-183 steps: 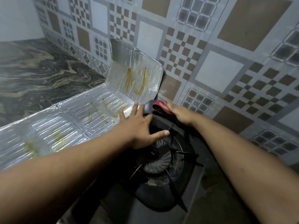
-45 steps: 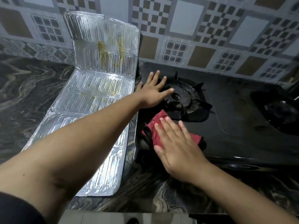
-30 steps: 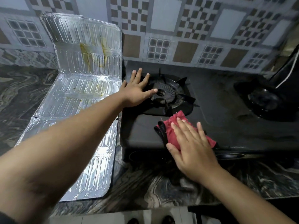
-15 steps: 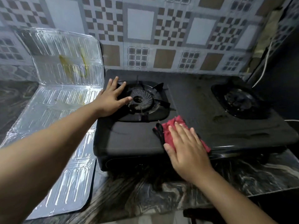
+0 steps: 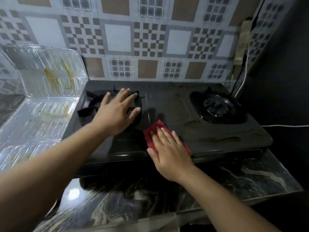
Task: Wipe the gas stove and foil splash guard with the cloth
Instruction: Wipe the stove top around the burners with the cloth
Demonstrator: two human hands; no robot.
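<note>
A black two-burner gas stove (image 5: pixel 175 104) stands on the marble counter. My right hand (image 5: pixel 168 149) lies flat on a red cloth (image 5: pixel 151 131), pressing it onto the stove's front middle. My left hand (image 5: pixel 117 113) rests spread, fingers apart, over the left burner (image 5: pixel 88 104), hiding most of it. The foil splash guard (image 5: pixel 45 101) sits left of the stove, its far panel folded up against the wall, with yellow-brown streaks on it. Greasy smears show on the stove top near the right burner (image 5: pixel 217 106).
A tiled wall (image 5: pixel 147 39) runs behind the stove. A white cable (image 5: pixel 244 77) hangs down the wall at the right and trails across behind the stove's right end. Dark marble counter (image 5: pixel 150 198) extends in front. The far right is dark.
My left hand slid right, from the burner's left side onto the burner. My right hand and the cloth stay at the stove's front middle. My view has shifted right.
</note>
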